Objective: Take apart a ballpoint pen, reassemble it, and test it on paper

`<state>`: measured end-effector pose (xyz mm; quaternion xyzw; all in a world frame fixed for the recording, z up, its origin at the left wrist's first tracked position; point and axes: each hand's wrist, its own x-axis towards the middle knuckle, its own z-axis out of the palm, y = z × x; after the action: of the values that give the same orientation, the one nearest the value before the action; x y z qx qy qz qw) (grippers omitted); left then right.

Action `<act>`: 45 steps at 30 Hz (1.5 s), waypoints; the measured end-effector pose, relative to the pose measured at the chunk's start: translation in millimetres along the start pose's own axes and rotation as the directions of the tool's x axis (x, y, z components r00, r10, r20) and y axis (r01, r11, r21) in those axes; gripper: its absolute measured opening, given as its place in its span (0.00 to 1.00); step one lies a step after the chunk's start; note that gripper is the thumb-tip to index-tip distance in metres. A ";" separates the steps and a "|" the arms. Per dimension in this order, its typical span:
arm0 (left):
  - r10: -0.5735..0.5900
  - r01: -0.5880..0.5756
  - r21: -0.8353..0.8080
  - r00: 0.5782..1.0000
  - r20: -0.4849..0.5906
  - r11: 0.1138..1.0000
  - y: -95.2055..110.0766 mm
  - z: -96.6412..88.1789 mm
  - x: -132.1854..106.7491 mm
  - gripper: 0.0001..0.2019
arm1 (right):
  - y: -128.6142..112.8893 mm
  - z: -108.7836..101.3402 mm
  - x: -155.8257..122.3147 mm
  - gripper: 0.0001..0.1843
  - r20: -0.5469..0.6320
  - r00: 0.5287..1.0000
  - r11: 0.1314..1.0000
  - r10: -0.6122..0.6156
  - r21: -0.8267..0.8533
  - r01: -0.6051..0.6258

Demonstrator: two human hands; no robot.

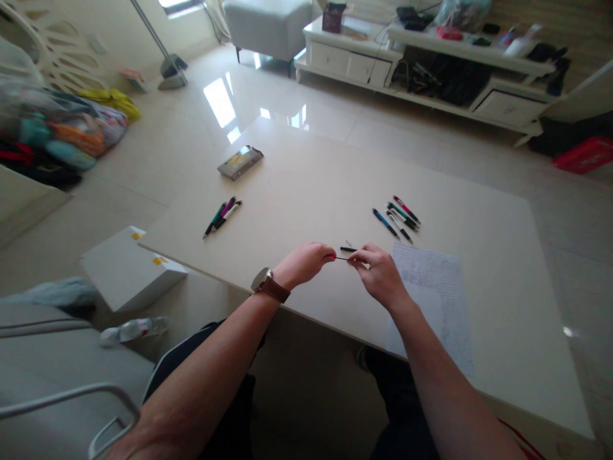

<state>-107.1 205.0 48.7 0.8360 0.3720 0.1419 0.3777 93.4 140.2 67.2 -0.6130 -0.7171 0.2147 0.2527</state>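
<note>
Over the near part of the white table [311,191], my left hand [310,262] is closed on a small red pen part, mostly hidden by the fingers. A thin black pen refill [341,258] runs from there to the fingertips of my right hand [376,271], which pinch its other end. Just beyond the fingers lies a black pen piece [348,249], with a tiny spring-like bit [348,243] beside it. To the right are several pens, among them a blue pen [385,223] and a red pen [406,209]. A written sheet of paper [443,287] lies partly under my right forearm.
On the table's left side lie a green pen [215,218], a purple pen and a white pen, with a grey flat box [241,162] farther back. A white box [131,268] and a plastic bottle [134,330] are left of the table. A white cabinet [354,61] stands beyond.
</note>
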 end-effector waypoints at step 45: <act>-0.109 0.113 0.077 0.992 -0.062 0.991 -4.6 -40.0 -24.3 0.15 | 69.9 53.8 62.8 0.03 -0.184 0.905 0.895 0.383 -0.167 -0.412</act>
<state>-146.8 210.3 73.4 0.8241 0.4341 0.1295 0.3402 106.1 213.3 -11.7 -0.7834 -0.5739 0.1422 0.1917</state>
